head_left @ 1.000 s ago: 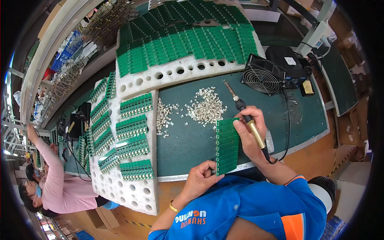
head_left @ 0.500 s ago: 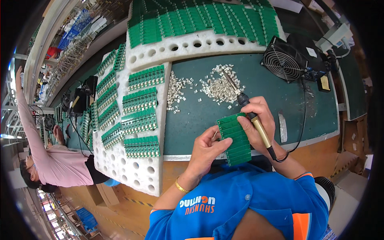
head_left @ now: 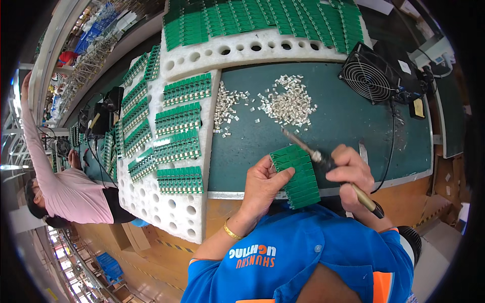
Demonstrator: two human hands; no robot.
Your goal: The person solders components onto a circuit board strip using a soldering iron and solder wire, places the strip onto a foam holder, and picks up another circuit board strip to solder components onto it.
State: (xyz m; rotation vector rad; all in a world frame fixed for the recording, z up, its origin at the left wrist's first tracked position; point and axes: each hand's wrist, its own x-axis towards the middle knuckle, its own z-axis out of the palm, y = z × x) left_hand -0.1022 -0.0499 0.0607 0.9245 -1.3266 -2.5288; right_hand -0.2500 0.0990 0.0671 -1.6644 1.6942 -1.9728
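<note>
A green circuit board panel (head_left: 302,184) is pinched by its left edge in my left hand (head_left: 263,186), thumb lying across its face. My right hand (head_left: 355,177) is wrapped round a soldering iron (head_left: 365,198) with a brass-coloured handle and dark grip. The iron's metal tip points up and left, above the panel's upper edge and apart from it. Part of the iron and my right fingers are smeared by motion. Beyond the tip lies a heap of small silvery-white components (head_left: 290,103); a smaller pile (head_left: 226,108) of them lies to its left.
A white foam board (head_left: 182,217) on the left bears rows of populated green boards (head_left: 179,180). Another foam slab (head_left: 237,50) at the back carries many bare green panels (head_left: 262,20). A black fan (head_left: 366,76) stands at the right. A co-worker in pink (head_left: 76,194) is at the far left.
My right hand has moved right and down, off the panel, and the iron's tip has dropped away from the component heap. My left hand keeps its grip on the panel.
</note>
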